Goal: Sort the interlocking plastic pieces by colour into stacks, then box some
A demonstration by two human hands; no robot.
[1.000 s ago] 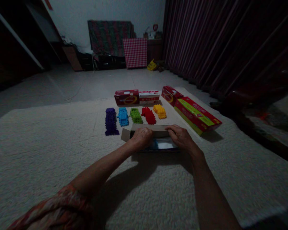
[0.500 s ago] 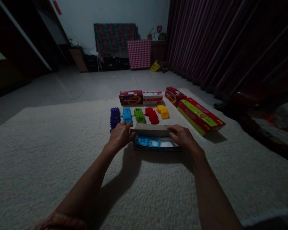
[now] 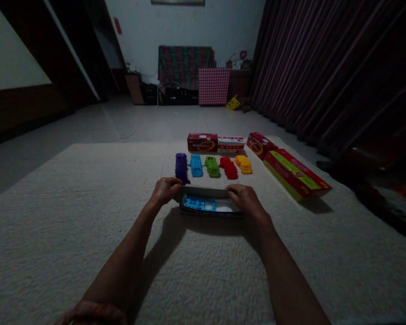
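A long open cardboard box [image 3: 208,204] lies on the cream rug in front of me, with blue plastic pieces showing inside. My left hand [image 3: 165,189] is curled round the box's left end. At the right end my right hand [image 3: 246,199] grips the box, fingers on its raised flap. Just beyond the box lie rows of plastic blocks: purple [image 3: 181,167], blue [image 3: 196,165], green [image 3: 212,166], red [image 3: 228,167] and yellow [image 3: 244,164].
Behind the blocks stand two small red boxes [image 3: 202,142] and a white-and-red one [image 3: 230,143]. A long red and green box [image 3: 296,173] lies to the right. The cream rug [image 3: 71,212] covers the floor; dark curtains hang on the right, furniture stands at the far wall.
My left hand has slid from the top of the flap to the box's left end, uncovering the blue pieces inside. The camera has tilted up, so everything sits lower in view.
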